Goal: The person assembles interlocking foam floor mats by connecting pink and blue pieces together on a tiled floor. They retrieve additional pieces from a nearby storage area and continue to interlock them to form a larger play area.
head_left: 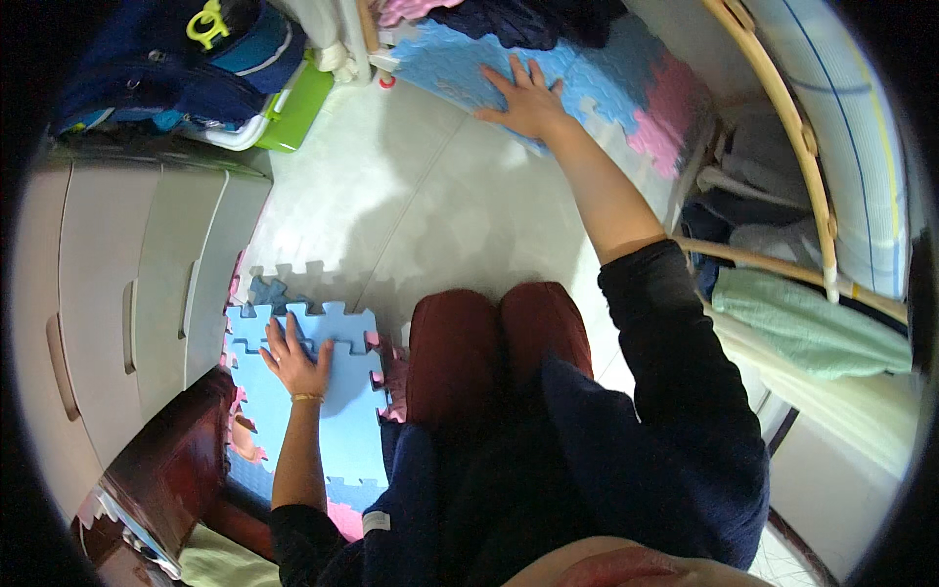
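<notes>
My left hand (296, 360) lies with its fingers spread on a light blue foam mat tile (347, 421), which tops a loose pile with toothed, puzzle-like edges. Pink tiles (245, 435) and a darker blue one (279, 292) stick out from under it. Reaching far ahead, my right hand (531, 103) rests, fingers apart, on another blue foam mat (440, 67) on the floor. A pink foam tile (657, 132) joins that mat's right side. Neither hand grips anything.
Grey drawers (147, 264) stand along the left. A dark blue bag (176, 83) sits above a green-and-white bin (298, 108). Dark cloth (528, 22) covers part of the far mat. On the right are a wooden-railed rack (782, 108) and a pale green cloth (807, 328).
</notes>
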A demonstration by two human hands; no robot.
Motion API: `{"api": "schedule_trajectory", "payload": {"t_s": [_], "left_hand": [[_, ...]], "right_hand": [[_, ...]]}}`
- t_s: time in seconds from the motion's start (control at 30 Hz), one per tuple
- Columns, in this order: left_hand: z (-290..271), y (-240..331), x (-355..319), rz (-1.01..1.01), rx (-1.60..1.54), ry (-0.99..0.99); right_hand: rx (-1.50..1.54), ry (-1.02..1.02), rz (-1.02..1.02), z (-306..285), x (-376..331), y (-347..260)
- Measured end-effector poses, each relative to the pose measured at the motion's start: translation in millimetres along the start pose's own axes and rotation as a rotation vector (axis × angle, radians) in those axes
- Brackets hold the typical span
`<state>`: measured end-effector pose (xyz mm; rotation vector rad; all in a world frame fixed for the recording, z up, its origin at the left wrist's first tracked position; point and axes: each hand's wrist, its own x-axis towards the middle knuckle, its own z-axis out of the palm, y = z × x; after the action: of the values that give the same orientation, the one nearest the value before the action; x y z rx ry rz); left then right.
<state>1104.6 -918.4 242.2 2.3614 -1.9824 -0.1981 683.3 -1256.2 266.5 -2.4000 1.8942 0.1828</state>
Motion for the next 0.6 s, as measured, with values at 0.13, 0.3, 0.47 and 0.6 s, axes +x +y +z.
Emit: {"api": "schedule_trajectory", "payload": {"t_s": [0.13,0.3,0.47,0.6], "left_hand": [[-3,5,-1,0.072,0.001,0.002],[-8,3,-8,0.032,-0.096,0.018],[-6,1,-6,0.035,-0.141,0.031],[-11,2,-5,0.031,-0.143,0.027]], "right_hand": [[-0.022,0.029,0.034,4,5,4],[0.259,0.403,0.020,-33,28,-15],[0.359,0.792,0.249,-101,109,-38],[-0.078,0.374,0.351,-115,115,-73]]}}
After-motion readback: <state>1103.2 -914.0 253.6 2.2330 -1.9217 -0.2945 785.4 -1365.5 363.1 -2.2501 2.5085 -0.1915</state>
